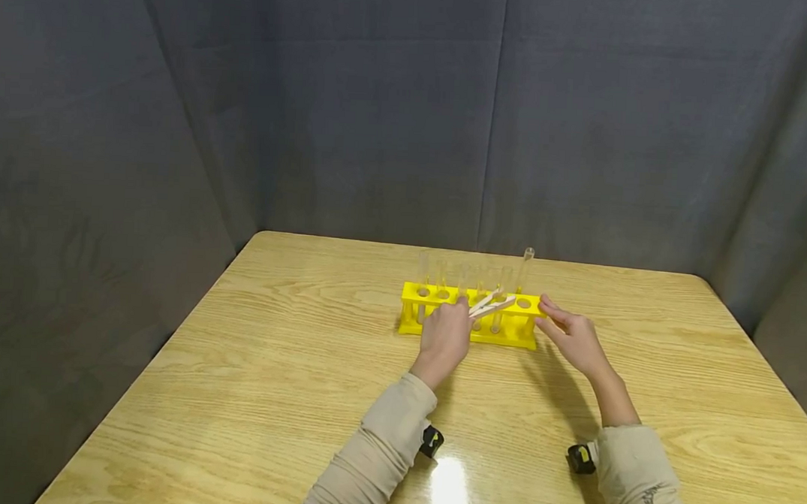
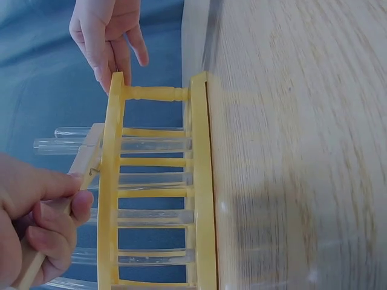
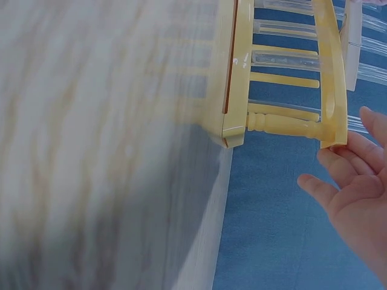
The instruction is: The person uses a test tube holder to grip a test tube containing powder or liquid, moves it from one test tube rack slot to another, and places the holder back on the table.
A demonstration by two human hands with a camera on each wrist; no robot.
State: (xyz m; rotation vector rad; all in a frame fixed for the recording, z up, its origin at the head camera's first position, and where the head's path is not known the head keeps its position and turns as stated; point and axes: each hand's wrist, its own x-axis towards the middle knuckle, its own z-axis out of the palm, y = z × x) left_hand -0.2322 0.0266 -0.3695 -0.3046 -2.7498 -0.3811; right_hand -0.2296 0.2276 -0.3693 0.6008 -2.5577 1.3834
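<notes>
My left hand (image 1: 446, 333) grips a wooden test tube clamp (image 1: 496, 307) by its handle, in front of a yellow test tube rack (image 1: 517, 343). In the left wrist view the clamp's far end lies along the rack's top plate and overlaps a clear test tube (image 2: 157, 144) near the right end. My right hand (image 1: 575, 342) touches the right end of the top plate with its fingertips, its fingers mostly extended in the right wrist view. Several clear tubes stand upright in the rack. One tilted tube (image 1: 527, 266) shows behind the bare rightmost hole.
The rack stands on a light wood-grain table (image 1: 270, 366), toward its far side. Dark grey curtains (image 1: 382, 131) hang behind the table and at both sides. A small black wrist camera (image 1: 432, 440) is on the left sleeve, another (image 1: 580, 459) on the right.
</notes>
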